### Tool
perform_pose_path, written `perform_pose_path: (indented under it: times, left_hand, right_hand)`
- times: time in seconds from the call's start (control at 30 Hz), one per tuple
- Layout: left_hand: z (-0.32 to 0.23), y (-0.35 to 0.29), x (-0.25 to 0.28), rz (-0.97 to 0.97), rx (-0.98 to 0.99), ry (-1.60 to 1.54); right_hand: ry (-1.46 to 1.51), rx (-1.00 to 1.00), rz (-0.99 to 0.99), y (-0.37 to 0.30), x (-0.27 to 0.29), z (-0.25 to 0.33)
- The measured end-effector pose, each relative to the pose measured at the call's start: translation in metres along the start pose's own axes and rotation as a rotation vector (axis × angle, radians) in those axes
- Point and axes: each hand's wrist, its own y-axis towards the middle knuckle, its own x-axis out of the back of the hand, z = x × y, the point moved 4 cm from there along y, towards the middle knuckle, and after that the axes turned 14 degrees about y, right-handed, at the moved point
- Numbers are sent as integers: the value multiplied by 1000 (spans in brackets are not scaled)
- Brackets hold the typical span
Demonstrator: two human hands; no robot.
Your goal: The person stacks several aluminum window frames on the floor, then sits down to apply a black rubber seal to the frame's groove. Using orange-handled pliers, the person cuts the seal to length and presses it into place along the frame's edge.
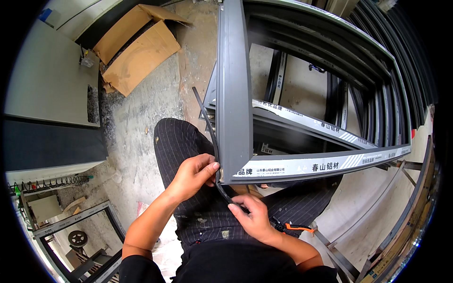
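Note:
My left hand (194, 175) pinches a thin black rubber strip (211, 126) against the outer edge of a grey metal window frame (234, 94), close to its near left corner. Above that hand, the strip runs up along the frame's left side and its free end sticks out away from it. Below the corner the strip bends toward my right hand (252, 218), whose fingers are closed around it over my lap. Pliers with orange handles (298, 228) lie just beside my right wrist, partly hidden by it.
More grey frames are stacked under and behind this one, with dark profiles (401, 56) at the far right. An opened cardboard box (141, 59) lies on the floor at the far left. A grey cabinet (52, 80) stands left, above another frame (111, 221) at the lower left.

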Motion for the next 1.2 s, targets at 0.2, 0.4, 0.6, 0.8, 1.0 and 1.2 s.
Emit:
perform_pose_path:
  times: [0.2, 0.4, 0.6, 0.8, 1.0, 1.2]
  left_hand:
    - [11, -5, -5, 96, -39, -84]
    - [18, -23, -21, 121, 2, -158]
    - [14, -3, -11, 111, -16, -224]
    - [4, 12, -6, 37, -50, -229]
    - [7, 16, -8, 18, -64, -178]
    - [-1, 15, -3, 107, 23, -156]
  right_hand:
    - [-20, 38, -11, -1, 2, 0]
    - [-47, -14, 85, -10, 6, 3]
    - [-50, -79, 125, -20, 11, -9]
    - [-85, -43, 138, -18, 13, -7]
    - [-54, -65, 135, -18, 6, -10]
    - [-87, -1, 142, -15, 6, -3]
